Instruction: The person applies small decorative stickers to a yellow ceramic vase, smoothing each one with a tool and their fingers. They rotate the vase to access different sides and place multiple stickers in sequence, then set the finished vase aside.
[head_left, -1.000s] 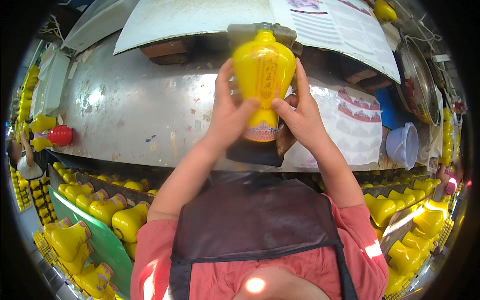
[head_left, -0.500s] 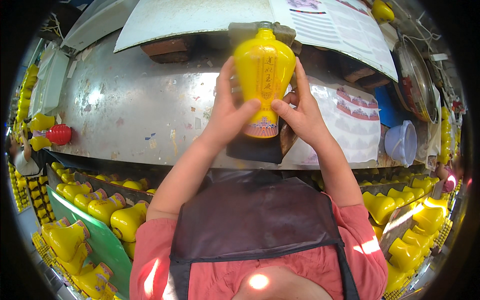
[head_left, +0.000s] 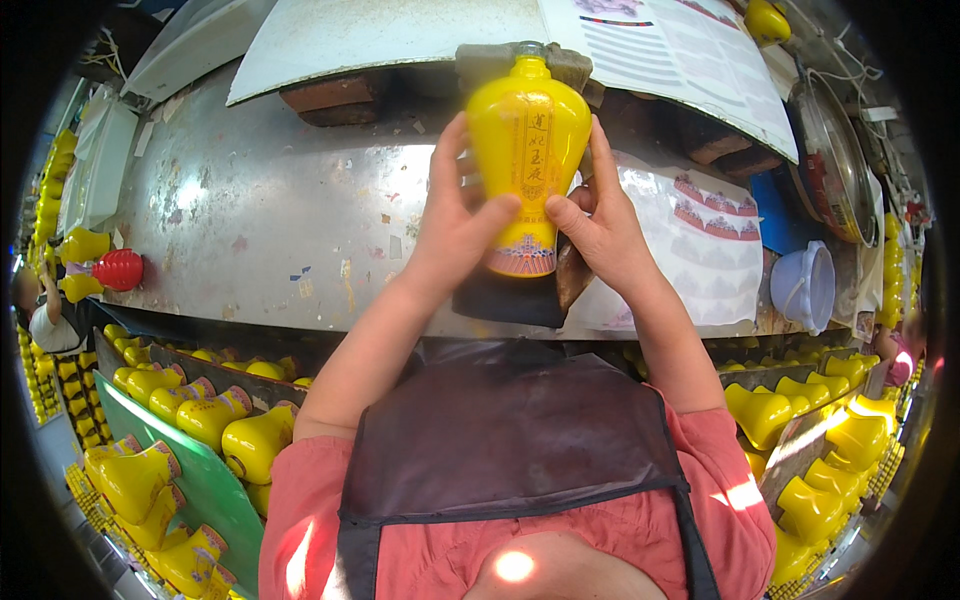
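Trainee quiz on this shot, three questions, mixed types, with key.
1. True or false: the left hand and the right hand both touch the yellow bottle.

2. Which of these is toward the right end of the metal table?
A) a ribbed red object
B) a pale purple bucket
C) a green kettle

3. Fill in: the bottle's neck points ____ the person's body.

Key: 1. True. 2. B. 3. away from.
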